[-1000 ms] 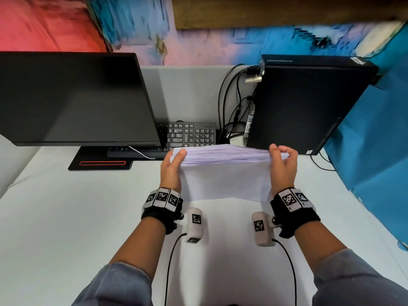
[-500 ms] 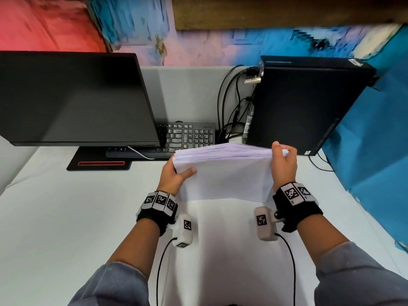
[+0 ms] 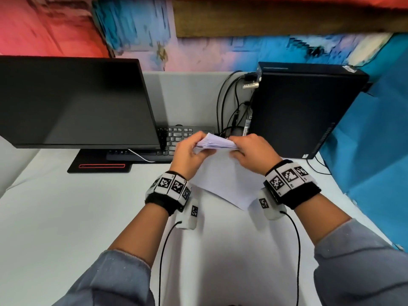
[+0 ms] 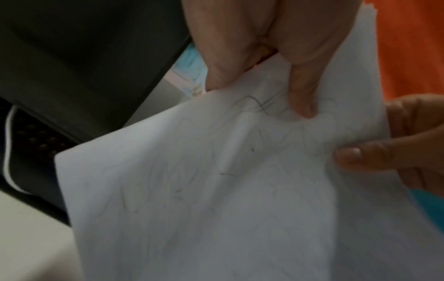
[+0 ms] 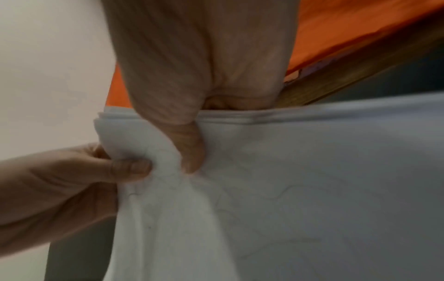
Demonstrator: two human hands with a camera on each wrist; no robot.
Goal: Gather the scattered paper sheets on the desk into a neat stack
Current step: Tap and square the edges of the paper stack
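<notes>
Head view, paper stack hanging tilted, pinched between left hand, right hand

Monitor, keyboard, computer tower block beyond.

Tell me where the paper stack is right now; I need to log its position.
In the head view the paper stack is held above the desk between the left hand and right hand, just in front of the keyboard.
</notes>
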